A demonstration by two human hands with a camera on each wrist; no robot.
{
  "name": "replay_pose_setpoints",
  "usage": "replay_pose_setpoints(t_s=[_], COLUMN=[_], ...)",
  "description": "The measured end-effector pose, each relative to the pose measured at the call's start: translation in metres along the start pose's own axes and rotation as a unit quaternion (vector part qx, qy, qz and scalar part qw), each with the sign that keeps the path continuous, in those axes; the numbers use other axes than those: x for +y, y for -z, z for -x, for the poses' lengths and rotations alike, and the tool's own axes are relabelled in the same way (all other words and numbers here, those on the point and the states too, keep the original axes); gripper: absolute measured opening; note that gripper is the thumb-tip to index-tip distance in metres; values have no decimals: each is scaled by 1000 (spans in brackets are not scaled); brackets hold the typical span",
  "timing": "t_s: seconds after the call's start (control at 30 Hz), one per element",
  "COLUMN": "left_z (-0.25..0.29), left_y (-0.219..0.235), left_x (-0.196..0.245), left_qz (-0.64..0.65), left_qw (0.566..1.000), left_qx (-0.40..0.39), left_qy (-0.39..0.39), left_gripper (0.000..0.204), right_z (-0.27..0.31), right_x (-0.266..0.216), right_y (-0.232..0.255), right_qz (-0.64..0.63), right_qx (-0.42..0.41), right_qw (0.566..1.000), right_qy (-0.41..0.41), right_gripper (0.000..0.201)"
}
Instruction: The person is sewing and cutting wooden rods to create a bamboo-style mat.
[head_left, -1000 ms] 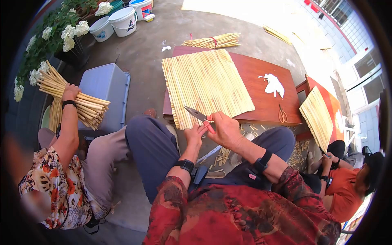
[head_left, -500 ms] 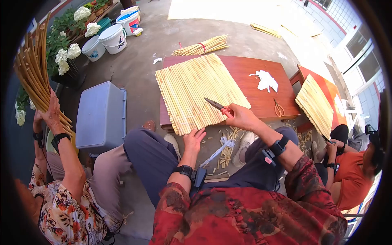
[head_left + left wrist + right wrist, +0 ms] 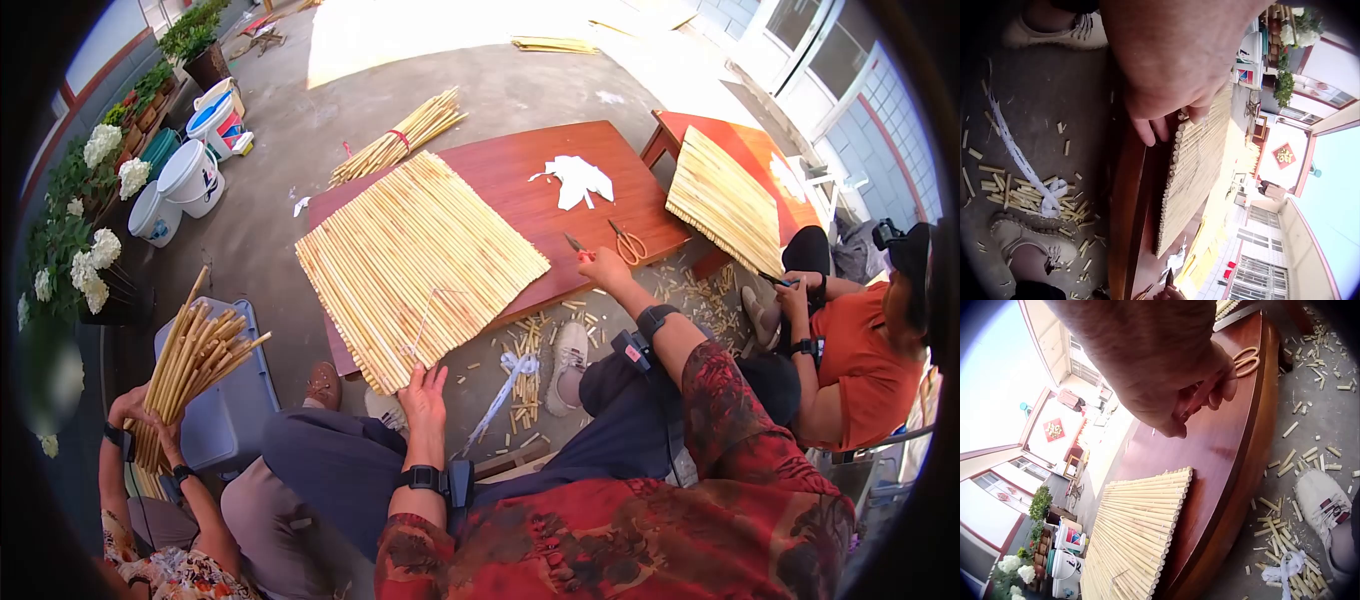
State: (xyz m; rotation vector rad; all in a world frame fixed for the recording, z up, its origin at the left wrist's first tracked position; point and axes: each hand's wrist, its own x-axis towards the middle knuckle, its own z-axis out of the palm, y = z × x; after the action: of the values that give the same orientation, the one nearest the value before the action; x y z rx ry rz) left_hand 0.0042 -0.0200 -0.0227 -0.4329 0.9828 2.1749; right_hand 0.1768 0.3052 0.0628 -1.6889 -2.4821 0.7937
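A mat of pale sticks [image 3: 420, 260] lies on the red-brown table. My left hand [image 3: 424, 405] is at its near corner; in the left wrist view the fingers [image 3: 1147, 130] bend round the edge, with stick ends between them. A thin loose strand [image 3: 433, 308] stands up from the mat near that corner. Over the right part of the table, my right hand [image 3: 605, 268] grips pliers [image 3: 574, 244] by their red handles, jaws pointing away from me. Scissors with orange handles [image 3: 628, 243] lie just beyond that hand. Part of the handles is hidden in my palm.
White scraps [image 3: 577, 181] lie on the table [image 3: 520, 160]. A tied stick bundle [image 3: 400, 138] is behind it. Cut stubs [image 3: 525, 395] and a white strip [image 3: 495, 395] litter the floor. One person at left holds sticks [image 3: 190, 365]; another at right works on a second mat [image 3: 722, 195].
My right hand has carried the pliers from over the mat to the table's right, by the scissors. The left hand remains at the mat's near edge. The head view has turned.
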Motion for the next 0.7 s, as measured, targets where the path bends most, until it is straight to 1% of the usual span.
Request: replay_pose_setpoints(t_s=[0.07,0.1,0.17,0.23,0.27,0.3,0.33,0.37,0.4,0.47,0.5,0.57,0.63,0.7], left_z=[1,1,3,4,3,0,1,3,5,6,6,3,1,0], left_y=[2,3,5,6,10,11,8,6,5,3,2,6,4,0], left_x=[2,3,4,6,6,6,7,9,10,12,12,11,12,12], left_qz=[1,-2,19,11,16,22,17,20,23,22,26,20,14,-16], left_qw=[1000,1000,1000,999,999,999,998,999,999,999,999,998,998,999], left_qx=[-7,-7,-12,-27,-26,-24,-33,-24,-14,-14,-10,-22,-33,-41], left_qy=[8,9,10,17,24,32,42,42,40,45,44,48,50,-4], left_gripper=[47,47,47,45,43,42,42,41,40,41,42,43,44,45], right_z=[-5,-10,-16,-8,-5,-6,-8,-8,-8,-7,-6,-2,3,6], right_x=[8,12,25,18,12,9,7,6,5,1,-2,-5,-17,-29], right_y=[-9,-17,-29,-32,-32,-32,-34,-35,-35,-37,-36,-31,-24,-19], right_qz=[3,0,31,55,79,79,87,94,93,152,151,151,148,166], right_qx=[28,27,75,81,84,92,64,36,39,51,55,31,47,30], right_qw=[998,998,995,992,988,986,987,986,985,981,981,981,980,985], right_qy=[-53,-55,-53,-80,-99,-111,-123,-134,-143,-106,-113,-116,-127,-24], right_gripper=[31,31,37,40,44,44,45,46,46,37,37,29,28,30])
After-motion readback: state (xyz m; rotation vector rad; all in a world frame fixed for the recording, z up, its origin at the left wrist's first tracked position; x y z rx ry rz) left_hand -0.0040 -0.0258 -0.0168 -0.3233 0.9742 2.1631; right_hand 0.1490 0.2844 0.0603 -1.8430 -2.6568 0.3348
